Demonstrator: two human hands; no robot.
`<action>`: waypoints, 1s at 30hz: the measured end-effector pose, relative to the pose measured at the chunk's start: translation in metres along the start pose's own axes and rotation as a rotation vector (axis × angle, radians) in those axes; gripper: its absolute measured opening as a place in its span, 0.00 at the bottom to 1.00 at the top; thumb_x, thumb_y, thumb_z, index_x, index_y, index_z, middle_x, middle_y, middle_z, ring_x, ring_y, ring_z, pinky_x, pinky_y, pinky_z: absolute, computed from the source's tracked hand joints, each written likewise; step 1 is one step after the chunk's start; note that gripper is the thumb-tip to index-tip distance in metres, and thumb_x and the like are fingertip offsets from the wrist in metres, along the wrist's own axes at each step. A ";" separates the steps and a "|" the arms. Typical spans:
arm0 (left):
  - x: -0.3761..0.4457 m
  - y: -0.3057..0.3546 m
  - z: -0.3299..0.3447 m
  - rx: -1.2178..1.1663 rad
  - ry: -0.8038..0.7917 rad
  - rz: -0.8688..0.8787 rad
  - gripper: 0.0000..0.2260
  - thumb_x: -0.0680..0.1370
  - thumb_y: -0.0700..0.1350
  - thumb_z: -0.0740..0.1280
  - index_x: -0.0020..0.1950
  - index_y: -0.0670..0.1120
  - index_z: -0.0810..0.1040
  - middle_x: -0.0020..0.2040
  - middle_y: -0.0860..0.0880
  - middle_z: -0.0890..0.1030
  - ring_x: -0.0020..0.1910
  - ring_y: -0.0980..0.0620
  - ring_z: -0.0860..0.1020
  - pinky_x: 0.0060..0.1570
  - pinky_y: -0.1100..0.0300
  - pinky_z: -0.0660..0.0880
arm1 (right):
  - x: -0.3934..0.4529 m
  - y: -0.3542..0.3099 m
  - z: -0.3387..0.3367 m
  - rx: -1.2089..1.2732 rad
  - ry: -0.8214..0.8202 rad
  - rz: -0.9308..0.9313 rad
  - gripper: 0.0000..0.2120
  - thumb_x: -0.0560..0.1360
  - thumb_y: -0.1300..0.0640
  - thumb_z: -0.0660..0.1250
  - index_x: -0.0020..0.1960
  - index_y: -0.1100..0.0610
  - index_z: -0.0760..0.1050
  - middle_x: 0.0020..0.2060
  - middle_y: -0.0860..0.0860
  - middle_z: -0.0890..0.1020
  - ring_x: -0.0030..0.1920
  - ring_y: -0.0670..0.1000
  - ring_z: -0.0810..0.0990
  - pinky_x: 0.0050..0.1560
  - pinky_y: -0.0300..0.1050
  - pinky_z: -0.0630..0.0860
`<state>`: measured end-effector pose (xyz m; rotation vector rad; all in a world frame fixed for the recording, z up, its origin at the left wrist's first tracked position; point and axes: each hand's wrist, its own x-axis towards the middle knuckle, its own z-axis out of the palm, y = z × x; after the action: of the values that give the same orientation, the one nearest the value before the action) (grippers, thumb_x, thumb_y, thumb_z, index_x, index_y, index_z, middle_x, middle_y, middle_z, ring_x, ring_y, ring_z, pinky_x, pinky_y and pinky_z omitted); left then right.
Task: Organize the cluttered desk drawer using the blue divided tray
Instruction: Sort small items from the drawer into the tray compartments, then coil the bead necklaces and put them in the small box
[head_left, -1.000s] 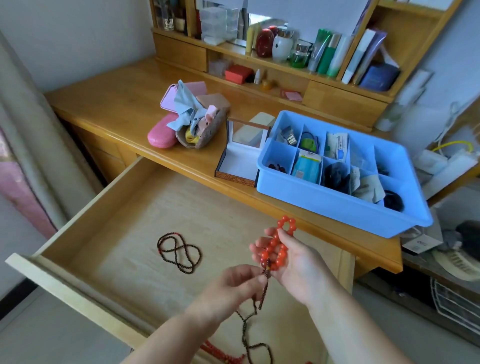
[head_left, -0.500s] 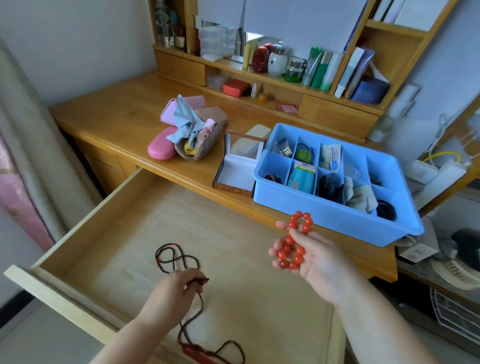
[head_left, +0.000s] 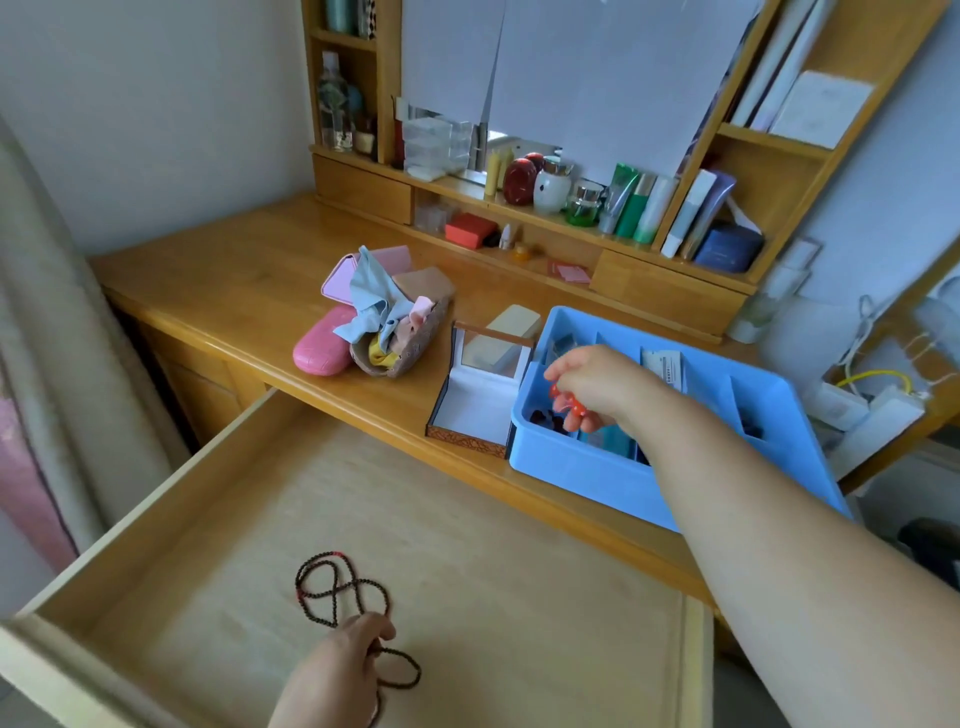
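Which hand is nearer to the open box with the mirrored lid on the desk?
Right. The right hand, holding red beads, hovers over the blue tray right beside the open box. The left hand is down in the drawer, holding dark beads.

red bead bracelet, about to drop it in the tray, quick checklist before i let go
1. Red bead bracelet held in the right hand: ok, fingers curl round it.
2. Hand over the blue tray: ok, above the near-left compartment.
3. That compartment has room: cannot tell, dark items lie in it and the hand hides part.
4. Tray sits flat on the desk: ok, though its right end is near the desk edge.
5. Left hand has the dark bead string in the drawer: ok, fingers pinch it.
6. Second dark bead string left to sort: not ok, lying in the drawer.
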<state>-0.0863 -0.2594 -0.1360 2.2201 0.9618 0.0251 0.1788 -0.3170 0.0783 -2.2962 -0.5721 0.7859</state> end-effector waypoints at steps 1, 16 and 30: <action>0.003 -0.001 -0.002 -0.022 -0.008 -0.005 0.21 0.76 0.35 0.59 0.61 0.58 0.73 0.49 0.54 0.75 0.53 0.58 0.76 0.42 0.77 0.64 | 0.006 -0.002 0.005 -0.079 0.015 -0.004 0.14 0.79 0.64 0.53 0.60 0.60 0.73 0.35 0.54 0.76 0.29 0.52 0.75 0.26 0.39 0.73; 0.021 0.133 -0.038 0.243 0.373 0.808 0.28 0.76 0.50 0.59 0.75 0.42 0.62 0.75 0.43 0.61 0.75 0.46 0.58 0.70 0.51 0.56 | -0.090 0.170 -0.014 -0.629 0.682 -0.350 0.28 0.77 0.40 0.49 0.69 0.53 0.70 0.69 0.55 0.71 0.69 0.57 0.68 0.70 0.58 0.54; 0.136 0.219 -0.025 0.699 0.269 0.671 0.34 0.76 0.62 0.50 0.78 0.47 0.50 0.78 0.46 0.52 0.76 0.43 0.53 0.71 0.50 0.45 | -0.008 0.183 -0.056 -0.781 0.574 -0.277 0.30 0.77 0.35 0.45 0.74 0.48 0.62 0.69 0.53 0.71 0.70 0.55 0.69 0.70 0.54 0.51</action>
<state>0.1433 -0.2605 -0.0166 3.1657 0.3157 0.3452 0.2445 -0.4745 -0.0096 -2.8504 -1.0052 -0.3110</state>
